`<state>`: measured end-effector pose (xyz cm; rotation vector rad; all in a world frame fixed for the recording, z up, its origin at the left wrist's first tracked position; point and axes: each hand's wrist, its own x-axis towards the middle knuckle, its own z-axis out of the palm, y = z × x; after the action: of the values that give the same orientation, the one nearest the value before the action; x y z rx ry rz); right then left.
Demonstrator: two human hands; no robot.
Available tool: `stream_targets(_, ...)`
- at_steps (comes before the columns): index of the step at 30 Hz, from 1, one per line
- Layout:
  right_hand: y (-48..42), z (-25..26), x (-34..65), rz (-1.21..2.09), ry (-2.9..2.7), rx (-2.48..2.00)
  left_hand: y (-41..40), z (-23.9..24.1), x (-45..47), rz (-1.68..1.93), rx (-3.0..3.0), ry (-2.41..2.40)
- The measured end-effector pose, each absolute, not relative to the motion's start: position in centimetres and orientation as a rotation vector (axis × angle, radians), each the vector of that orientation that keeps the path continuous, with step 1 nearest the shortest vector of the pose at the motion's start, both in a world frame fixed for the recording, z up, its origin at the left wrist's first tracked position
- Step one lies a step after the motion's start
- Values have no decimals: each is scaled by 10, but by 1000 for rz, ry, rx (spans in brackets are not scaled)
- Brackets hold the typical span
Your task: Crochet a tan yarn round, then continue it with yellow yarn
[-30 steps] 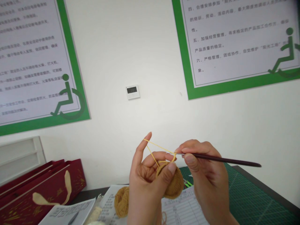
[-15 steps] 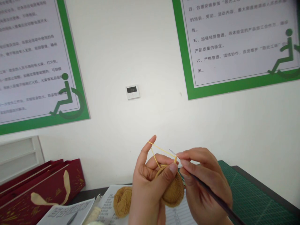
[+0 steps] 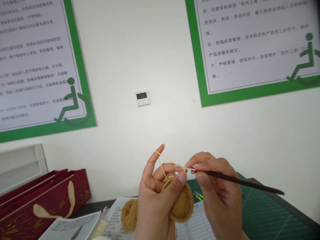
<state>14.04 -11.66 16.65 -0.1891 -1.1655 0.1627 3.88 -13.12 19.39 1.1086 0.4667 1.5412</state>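
My left hand point(image 3: 157, 196) pinches the top edge of a round mustard crochet piece point(image 3: 182, 203) between thumb and fingers. Over its raised index finger runs a strand of yellow yarn point(image 3: 163, 166), stretched down to the piece. My right hand point(image 3: 220, 193) grips a crochet hook point(image 3: 232, 179) with a dark handle, held nearly level. The hook's metal tip lies at the yarn just above my left thumb, at a loop on the piece's edge. Behind my left wrist sits a ball of mustard yarn point(image 3: 129, 215).
Printed sheets point(image 3: 197, 221) lie on the dark table, one with a pen point(image 3: 76, 232) on it. A green cutting mat point(image 3: 265, 210) is at right, and green-handled pliers point(image 3: 198, 196) lie behind my hands. Dark red gift bags point(image 3: 57, 196) stand at left. Green-framed posters point(image 3: 201, 90) hang on the wall.
The crochet hook has swung from a steep slant to nearly level, its handle end rising to the right. My right hand has turned with it. My left hand shifted slightly left.
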Motion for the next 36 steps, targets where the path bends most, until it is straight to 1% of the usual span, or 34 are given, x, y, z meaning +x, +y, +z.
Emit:
stream_targets(7,-114,165,139,444,-1130,-119,-132,195,41,1556,1080,482)
stream_targets(12,-115,168,142,623,-1131,-156,-132,196,41,1558,1079,476)
stream_targets(16,-115,168,144,637,-1131,-174,-133,197,40,1547,1079,477)
stream_targets(25,-113,168,145,524,-1172,-151,-133,198,41,1575,1086,486)
stream_targets(32,-113,168,143,648,-1190,-104,-132,198,37,1529,1084,484)
stream_targets(36,-113,168,142,660,-1217,-99,-131,198,34,1512,1085,490)
